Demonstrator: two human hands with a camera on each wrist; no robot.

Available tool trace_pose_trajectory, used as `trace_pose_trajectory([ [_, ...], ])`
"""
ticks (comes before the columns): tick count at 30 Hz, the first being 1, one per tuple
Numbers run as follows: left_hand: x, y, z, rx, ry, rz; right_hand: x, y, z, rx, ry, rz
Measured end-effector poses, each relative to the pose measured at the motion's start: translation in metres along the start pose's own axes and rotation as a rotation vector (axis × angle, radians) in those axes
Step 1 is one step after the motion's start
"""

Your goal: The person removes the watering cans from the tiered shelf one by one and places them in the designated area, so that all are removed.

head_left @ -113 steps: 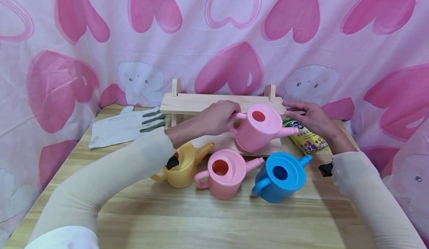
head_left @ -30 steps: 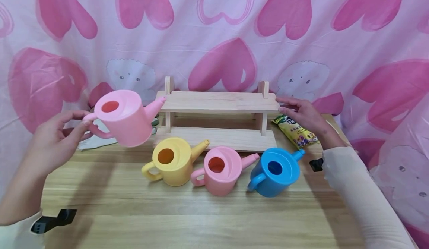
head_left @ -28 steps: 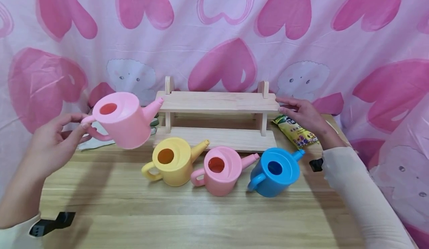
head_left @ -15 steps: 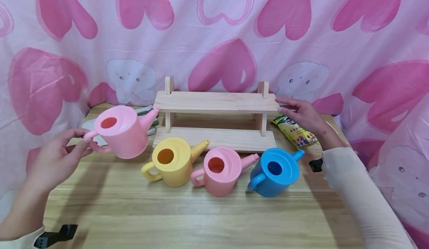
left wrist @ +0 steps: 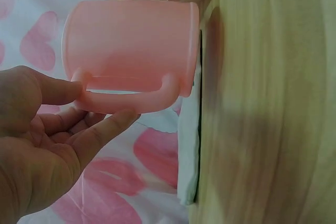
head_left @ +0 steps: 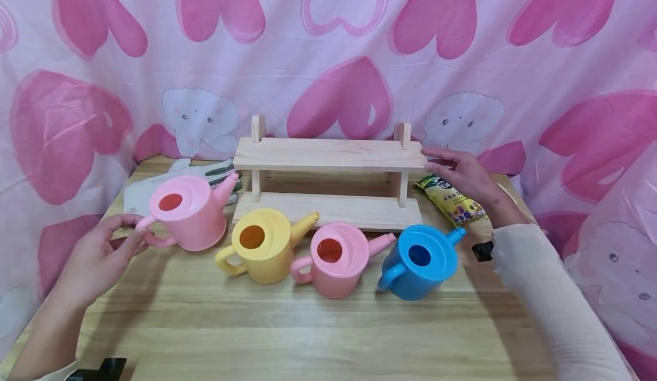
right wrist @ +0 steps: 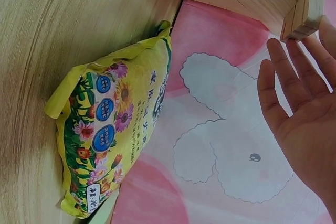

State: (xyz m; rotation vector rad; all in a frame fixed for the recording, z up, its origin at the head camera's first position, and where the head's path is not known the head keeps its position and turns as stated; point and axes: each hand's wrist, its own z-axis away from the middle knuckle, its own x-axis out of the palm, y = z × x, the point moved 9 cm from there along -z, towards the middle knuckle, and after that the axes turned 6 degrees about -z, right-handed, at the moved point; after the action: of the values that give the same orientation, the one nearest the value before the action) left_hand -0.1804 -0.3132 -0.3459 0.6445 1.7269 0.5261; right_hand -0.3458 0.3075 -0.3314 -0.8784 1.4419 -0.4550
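Observation:
My left hand [head_left: 102, 255] pinches the handle of a pink watering can [head_left: 192, 221] between thumb and fingers. In the left wrist view, that upright watering can [left wrist: 131, 40] is at or just above the table surface; contact cannot be told. To its right stand a yellow watering can [head_left: 272, 255], a second pink watering can [head_left: 341, 272] and a blue watering can [head_left: 428, 272], spouts pointing right. Behind them is a two-tier wooden shelf [head_left: 328, 154]. My right hand [head_left: 464, 178] touches the right end of its upper board, fingers [right wrist: 286, 72] mostly straight in the right wrist view.
A white glove with green-striped fingers [head_left: 141, 195] lies behind the held can. A yellow flower-printed bag [head_left: 454, 201] lies right of the shelf, under my right hand. A pink heart-patterned curtain [head_left: 339, 27] hangs behind the wooden table [head_left: 308, 335].
My left hand has carried the pink watering can from in front of the shelf to the left, then lowered it toward the table beside the glove. My right hand has stayed at the shelf's end.

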Motion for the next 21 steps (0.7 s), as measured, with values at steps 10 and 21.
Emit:
trace_pose_trajectory([
  [10,0.011,-0.002,0.005,0.019,-0.016,0.019,0.000,0.002,-0.002,-0.014,0.006,-0.007],
  [21,0.020,0.000,0.006,0.033,-0.031,0.021,0.001,-0.002,0.001,0.000,-0.002,-0.015],
])
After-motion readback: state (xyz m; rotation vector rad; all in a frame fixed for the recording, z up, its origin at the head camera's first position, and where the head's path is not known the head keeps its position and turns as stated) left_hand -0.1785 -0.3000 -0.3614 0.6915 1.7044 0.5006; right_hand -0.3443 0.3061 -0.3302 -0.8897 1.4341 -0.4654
